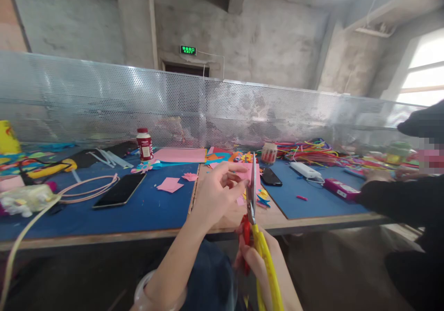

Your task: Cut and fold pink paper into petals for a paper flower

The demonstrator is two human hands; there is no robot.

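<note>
My right hand [258, 260] is closed round a pair of scissors [252, 200] with one yellow and one red handle. Their blades point up and look slightly parted. Just left of the blades, my left hand [220, 188] is raised over the table with thumb and fingers curled into a pinch. Whatever it may hold is too small to make out against the pink paper behind. Beyond the fingers lie small yellow and blue paper pieces [263, 199]. On the left, a pink paper square [169, 185] and a pink paper flower [189, 177] rest on the blue mat.
A black phone [120, 191] and a red-capped bottle [144, 144] are on the left. To the right are another phone [271, 177], a white power strip [305, 171], a purple box [342, 190] and colourful pipe cleaners [308, 151]. Another person's dark sleeve [391, 202] reaches in at right.
</note>
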